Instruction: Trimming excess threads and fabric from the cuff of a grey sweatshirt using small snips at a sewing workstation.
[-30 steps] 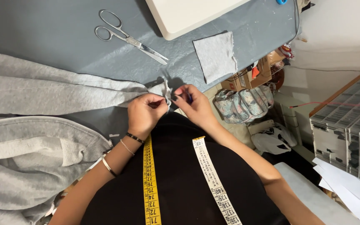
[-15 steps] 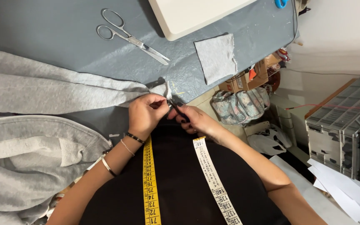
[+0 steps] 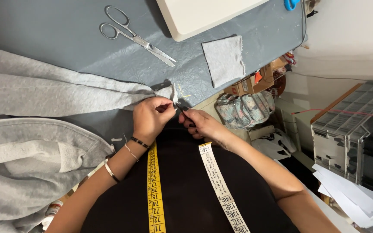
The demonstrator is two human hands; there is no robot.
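Since the earlier frames our right hand [image 3: 201, 123] has slid down and in toward our body, away from the tip of the grey sweatshirt fabric [image 3: 65, 92], while our left hand [image 3: 150, 117] has stayed put at that tip.

The left hand pinches the narrow end of the fabric between thumb and fingertips — a closed pinch on cloth. The right hand is curled around one small dark tool [image 3: 181, 108], its point aimed at the pinched corner; what kind of tool it is we cannot tell. The two hands sit just beside each other at the table's near edge.

The fabric stretches from the pinch away to the left over the grey table [image 3: 57, 47], with one larger heap of the same grey garment [image 3: 26, 168] lower left.

We count one pair of scissors [image 3: 134, 36] lying on the table, well apart from the hands, one small grey fabric square [image 3: 224, 60] to their right, and one tape measure [image 3: 154, 190] hung around our neck — two ends down our dark top. The left wrist carries three bracelets [image 3: 128, 151].
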